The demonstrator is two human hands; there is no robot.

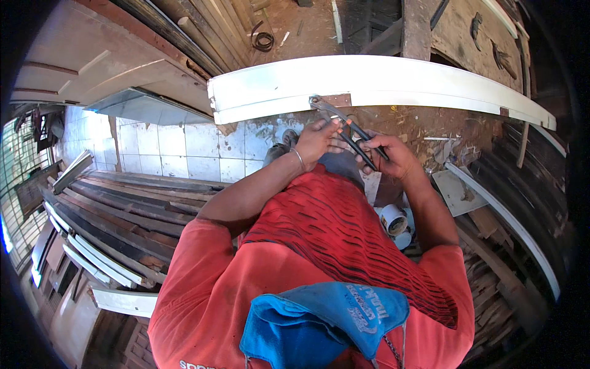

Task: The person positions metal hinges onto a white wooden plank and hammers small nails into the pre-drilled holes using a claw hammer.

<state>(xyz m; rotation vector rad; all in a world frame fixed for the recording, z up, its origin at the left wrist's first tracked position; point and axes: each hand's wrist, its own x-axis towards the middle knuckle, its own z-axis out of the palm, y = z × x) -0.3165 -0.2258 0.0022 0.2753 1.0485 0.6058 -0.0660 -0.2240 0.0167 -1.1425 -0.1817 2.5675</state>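
Note:
A pair of pincers [359, 147] with dark handles spans the space between my hands. My right hand [396, 158] is closed around the handle ends. My left hand [315, 145] has its fingers against the handles nearer the jaws; how firmly they grip is hard to see. The pincer jaws rest at the near edge of a long white board [270, 80], beside a brown rectangular patch [336, 100] in that edge. What the jaws bite on, if anything, is too small to make out. A second, smaller brown patch [504, 112] shows farther right along the board.
Long dark planks [141, 203] lie stacked at the left, with white strips [92, 255] beside them. Wooden poles [212, 27] lean at the back. A worktop with tools [476, 43] stands far right. Round containers [393, 220] sit near my right forearm. Blue cloth [319, 320] hangs below me.

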